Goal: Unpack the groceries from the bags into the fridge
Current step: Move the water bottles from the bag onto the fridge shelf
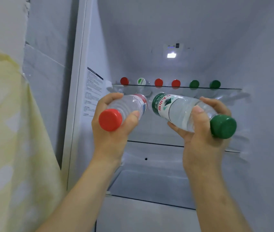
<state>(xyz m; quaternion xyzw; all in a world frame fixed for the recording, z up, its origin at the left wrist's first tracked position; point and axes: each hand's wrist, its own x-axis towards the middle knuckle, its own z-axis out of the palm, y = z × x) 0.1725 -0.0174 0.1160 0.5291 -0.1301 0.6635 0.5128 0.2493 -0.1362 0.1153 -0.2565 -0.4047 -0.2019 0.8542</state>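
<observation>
Fingers (113, 97) of my left hand (111, 136), right of the yellow cloth (7, 131), curl round a red-capped bottle (127, 106); my right hand (201, 141) grips a green-capped bottle (178, 109). Both point into the white fridge (183, 30), near the glass shelf (230, 88) bearing six bottles (158, 82).

A pale yellow patterned cloth (7, 131) hangs at left.

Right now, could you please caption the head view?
Left hand holds a red-capped clear plastic bottle, right hand a green-capped clear plastic bottle, at the fridge.
</observation>
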